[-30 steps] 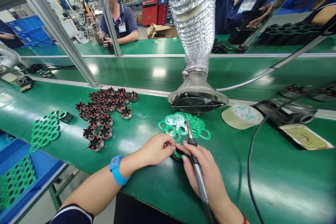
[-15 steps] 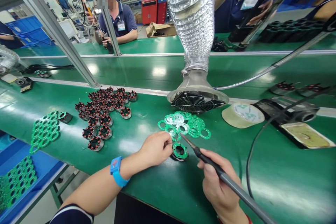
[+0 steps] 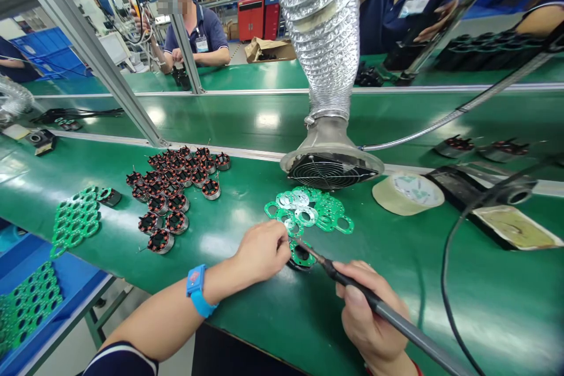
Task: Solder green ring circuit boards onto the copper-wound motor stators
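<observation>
Holding perforated green panels (image 3: 26, 305), a blue bin (image 3: 74, 273) sits far left of the left hand (image 3: 262, 249). That grip is pinched together at the edge of a round green board (image 3: 303, 255) lying on the glossy tabletop (image 3: 247, 305); what it pinches is too small to tell. The right hand (image 3: 370, 320) has its grip wrapped round a slim black iron (image 3: 352, 288), whose metal tip touches the board. Flat green rings (image 3: 326, 214) lie just beyond, and copper-wound stators (image 3: 176, 188) sit further left.

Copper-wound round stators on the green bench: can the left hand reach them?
Probably yes: only bare green bench lies between the left hand and the copper-wound stators. Its fingers are pinched at the green ring-shaped circuit board under the black soldering iron, and must leave that first.
</observation>
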The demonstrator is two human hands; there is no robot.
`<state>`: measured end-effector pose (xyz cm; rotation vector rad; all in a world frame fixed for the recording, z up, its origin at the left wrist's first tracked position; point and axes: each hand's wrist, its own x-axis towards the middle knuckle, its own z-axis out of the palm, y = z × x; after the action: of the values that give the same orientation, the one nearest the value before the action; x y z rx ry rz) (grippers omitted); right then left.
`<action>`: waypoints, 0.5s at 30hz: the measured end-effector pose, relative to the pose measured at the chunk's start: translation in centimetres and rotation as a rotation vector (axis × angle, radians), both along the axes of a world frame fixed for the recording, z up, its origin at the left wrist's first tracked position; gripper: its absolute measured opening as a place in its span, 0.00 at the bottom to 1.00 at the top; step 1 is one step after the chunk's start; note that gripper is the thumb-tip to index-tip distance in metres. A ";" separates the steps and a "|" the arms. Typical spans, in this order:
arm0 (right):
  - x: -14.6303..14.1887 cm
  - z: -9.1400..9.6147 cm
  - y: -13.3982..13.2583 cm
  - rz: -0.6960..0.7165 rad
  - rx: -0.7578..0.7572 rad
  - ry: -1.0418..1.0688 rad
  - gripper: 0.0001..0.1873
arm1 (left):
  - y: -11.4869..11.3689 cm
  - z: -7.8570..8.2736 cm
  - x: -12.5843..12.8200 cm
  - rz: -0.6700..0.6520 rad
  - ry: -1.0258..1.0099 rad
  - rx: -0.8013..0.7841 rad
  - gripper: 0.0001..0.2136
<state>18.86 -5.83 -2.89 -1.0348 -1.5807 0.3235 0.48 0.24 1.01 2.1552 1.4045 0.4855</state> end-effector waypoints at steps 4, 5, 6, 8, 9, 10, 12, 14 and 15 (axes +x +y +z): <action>-1.0 0.4 0.7 -0.076 -0.101 -0.036 0.19 | 0.1 0.2 0.0 -0.001 0.054 0.016 0.04; -1.2 0.5 1.0 -0.075 -0.116 -0.095 0.21 | 0.1 0.2 0.0 -0.003 0.062 0.022 0.04; -1.4 0.6 1.3 -0.058 -0.117 -0.171 0.22 | 0.0 0.2 0.0 -0.007 0.065 0.024 0.04; -1.7 0.8 1.6 0.016 -0.099 -0.327 0.24 | 0.0 0.1 0.1 -0.013 0.056 0.024 0.04; -1.9 0.9 1.6 0.061 -0.092 -0.385 0.26 | -0.1 0.1 0.1 -0.014 0.044 0.019 0.04; -2.0 1.1 1.6 0.101 -0.097 -0.416 0.29 | -0.1 0.1 0.1 -0.012 0.029 0.011 0.04; -2.2 1.2 1.6 0.139 -0.117 -0.437 0.34 | -0.1 0.1 0.0 0.004 -0.007 -0.027 0.04; -2.2 1.4 1.6 0.115 -0.190 -0.426 0.34 | 0.0 0.2 -0.2 0.028 -0.076 -0.121 0.05; -2.1 1.4 1.6 0.088 -0.215 -0.421 0.32 | 0.1 0.2 -0.3 0.023 -0.134 -0.178 0.05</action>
<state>16.73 -4.22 -1.46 -1.2601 -2.0054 0.3575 0.22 0.30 1.23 1.9310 1.3472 0.4847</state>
